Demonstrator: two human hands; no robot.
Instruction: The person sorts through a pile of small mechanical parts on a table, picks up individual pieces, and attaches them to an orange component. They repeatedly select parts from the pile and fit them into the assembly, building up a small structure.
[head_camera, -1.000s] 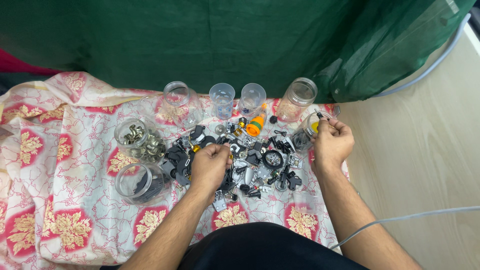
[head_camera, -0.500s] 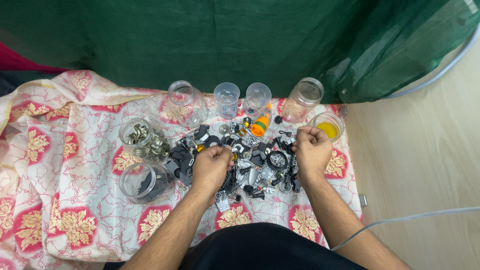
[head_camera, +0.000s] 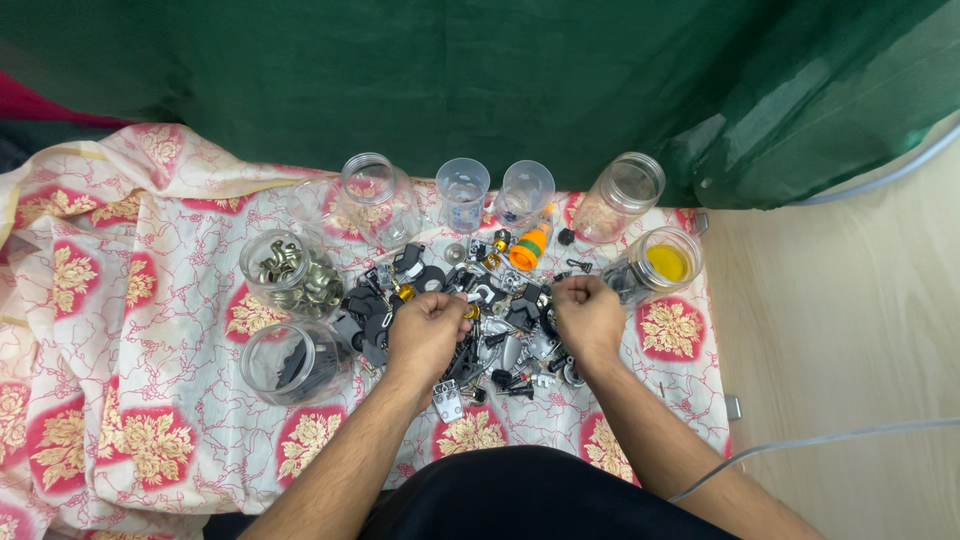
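small hardware sorted over a floral cloth

head view: both hands are curled over a pile of small parts (head_camera: 490, 320), black plastic and bright metal, lying between and under them. the left hand (head_camera: 428, 335) is closed loosely; whether a piece is pinched cannot be told. the right hand (head_camera: 588, 315) is likewise curled, its contents hidden. the parts are judged light, stiff and slippery, best pinched at their edges. beyond the right hand stands a clear jar with yellow contents (head_camera: 665, 263); left of the left hand, a jar of metal fittings (head_camera: 290, 272).

A home floor: floral bedsheet (head_camera: 130, 330) spread beside green curtain (head_camera: 450, 80).
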